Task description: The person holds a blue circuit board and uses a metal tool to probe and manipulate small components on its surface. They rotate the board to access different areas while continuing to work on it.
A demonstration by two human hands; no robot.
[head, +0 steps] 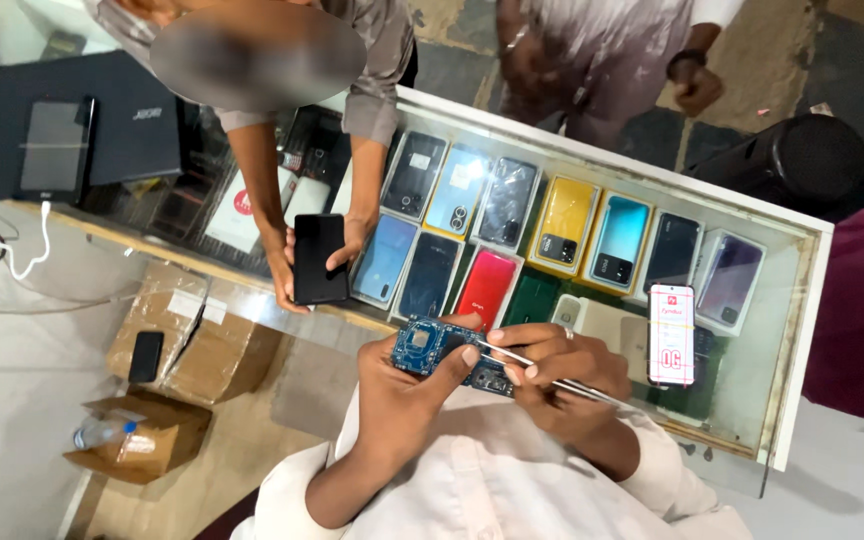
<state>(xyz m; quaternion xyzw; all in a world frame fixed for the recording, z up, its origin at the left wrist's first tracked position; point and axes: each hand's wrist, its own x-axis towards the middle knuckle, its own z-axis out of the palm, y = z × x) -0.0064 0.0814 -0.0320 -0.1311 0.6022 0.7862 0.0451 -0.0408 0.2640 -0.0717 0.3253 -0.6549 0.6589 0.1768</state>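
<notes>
Close to the chest, the left hand (407, 385) clasps a flat blue circuit board (439, 350) by its edge, above the glass display counter (792, 330). The right hand (557, 375) pinches thin metal tweezers (542, 372), their tips touching the board.

We are seeing a blue circuit board (430, 350), silver tweezers (542, 372), a yellow phone (562, 225) and a red phone (486, 288).
</notes>
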